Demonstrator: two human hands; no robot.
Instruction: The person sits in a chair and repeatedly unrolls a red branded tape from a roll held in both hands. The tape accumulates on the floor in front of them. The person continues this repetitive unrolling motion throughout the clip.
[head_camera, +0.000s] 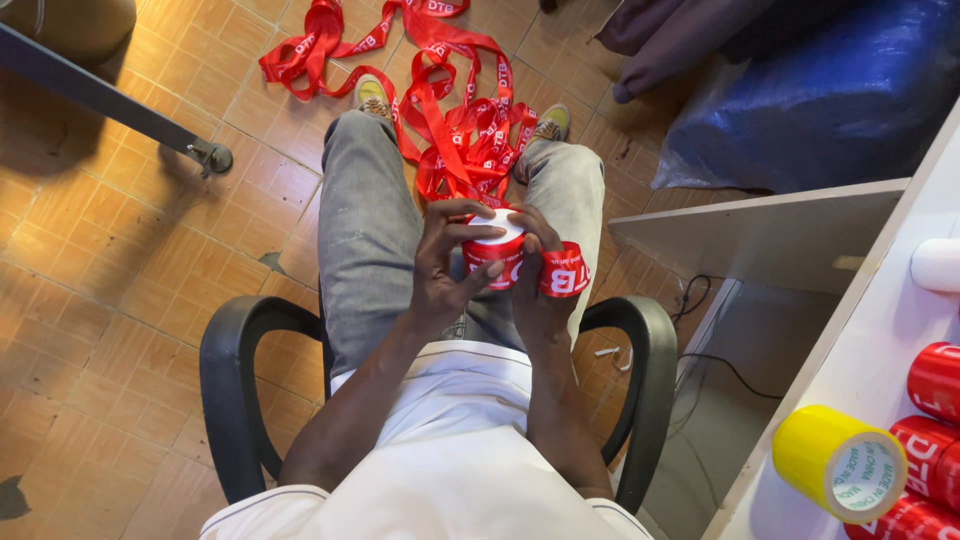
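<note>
Both hands (495, 262) gripping round, probably glossy red ribbon roll (497, 252)

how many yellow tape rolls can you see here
1. The yellow tape roll lies on its side on the white desk at lower right, beside the red rolls. More may sit beyond the picture's edge.
</note>
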